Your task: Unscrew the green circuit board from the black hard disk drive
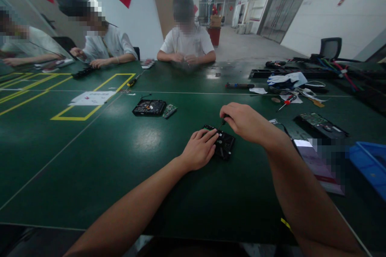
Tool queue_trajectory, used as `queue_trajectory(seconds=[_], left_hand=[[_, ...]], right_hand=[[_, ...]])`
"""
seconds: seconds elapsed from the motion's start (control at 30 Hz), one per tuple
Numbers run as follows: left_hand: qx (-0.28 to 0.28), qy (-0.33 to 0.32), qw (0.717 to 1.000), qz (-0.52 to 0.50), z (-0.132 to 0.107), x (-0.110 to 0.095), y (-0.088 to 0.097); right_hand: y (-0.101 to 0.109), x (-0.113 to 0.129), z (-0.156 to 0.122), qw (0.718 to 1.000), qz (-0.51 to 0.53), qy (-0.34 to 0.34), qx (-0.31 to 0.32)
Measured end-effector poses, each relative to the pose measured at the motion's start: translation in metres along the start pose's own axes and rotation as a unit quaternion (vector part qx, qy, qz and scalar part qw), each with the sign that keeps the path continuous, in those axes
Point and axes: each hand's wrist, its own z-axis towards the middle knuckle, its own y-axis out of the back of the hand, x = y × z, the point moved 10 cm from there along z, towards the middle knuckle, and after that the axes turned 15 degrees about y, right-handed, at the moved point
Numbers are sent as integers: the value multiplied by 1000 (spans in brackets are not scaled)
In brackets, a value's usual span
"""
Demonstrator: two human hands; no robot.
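Note:
A small black hard drive (224,144) lies flat on the green table (120,160) in front of me. My left hand (199,149) rests on its left side, fingers laid over the top and pressing it down. My right hand (245,121) hovers just above and right of it, closed round a thin dark screwdriver (222,122) whose tip points down onto the drive's far edge.
Another opened drive (149,107) and a green circuit board (169,111) lie farther left. A blue bin (370,164), a booklet (316,160) and a third drive (321,123) sit to my right. Tools and cables crowd the far right. Three people sit across the table.

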Motion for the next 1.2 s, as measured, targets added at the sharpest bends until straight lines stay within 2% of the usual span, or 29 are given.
queue_trajectory(seconds=[0.17,0.37,0.47,0.67,0.8,1.2], left_hand=[[-1,2,1000,3,0,1,0],[-9,9,1000,23,-2,1,2],[-15,8,1000,15,-2,0,4],[-16,-1,1000,-8,-2,0,5],[-19,-2,1000,-3,-2,-1,4],[-9,1,1000,-1,-2,0,3]], right_hand=[[-1,-2,0,999,-29,-36,14],[1,1,6,986,-120,-112,38],[-2,6,7,984,-121,-125,44],[-11,12,8,997,-29,-71,22],[-13,6,10,998,40,-52,-5],[-5,-3,7,998,43,-36,-42]])
